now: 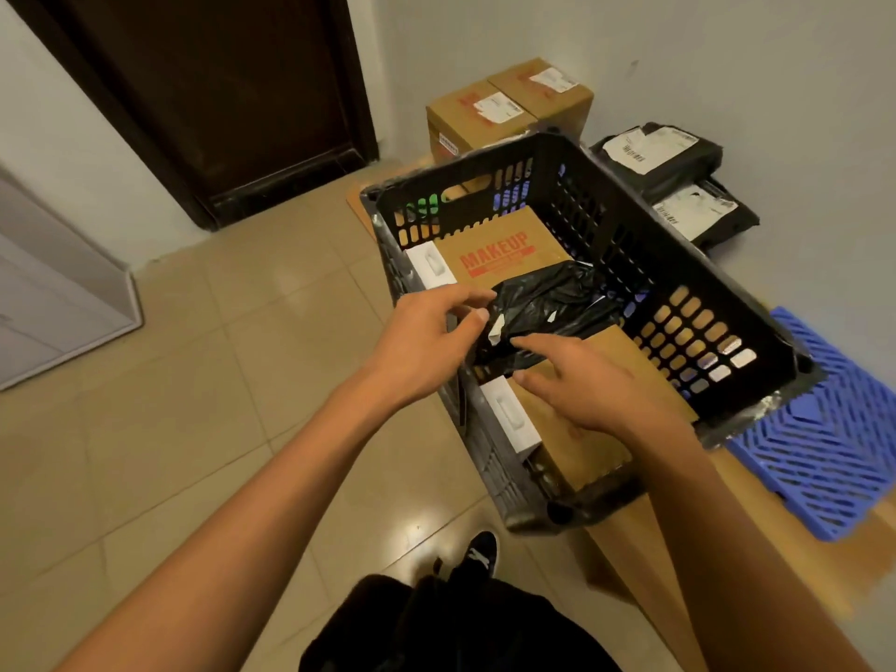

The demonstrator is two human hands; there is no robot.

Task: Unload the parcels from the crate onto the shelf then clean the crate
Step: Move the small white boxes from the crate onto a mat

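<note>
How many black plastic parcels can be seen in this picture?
3. One black plastic parcel is in the crate; two more lie by the wall behind it. More may be hidden.

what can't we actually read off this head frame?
- Shelf: not in the head view.
- Underside of the black bag: hidden by the left hand and right hand; whether the fingers grip it is unclear.
- Crate floor: covered by the MAKEUP box and the other parcels.
- Labels on the black mailers and cardboard boxes: too small to read.
</note>
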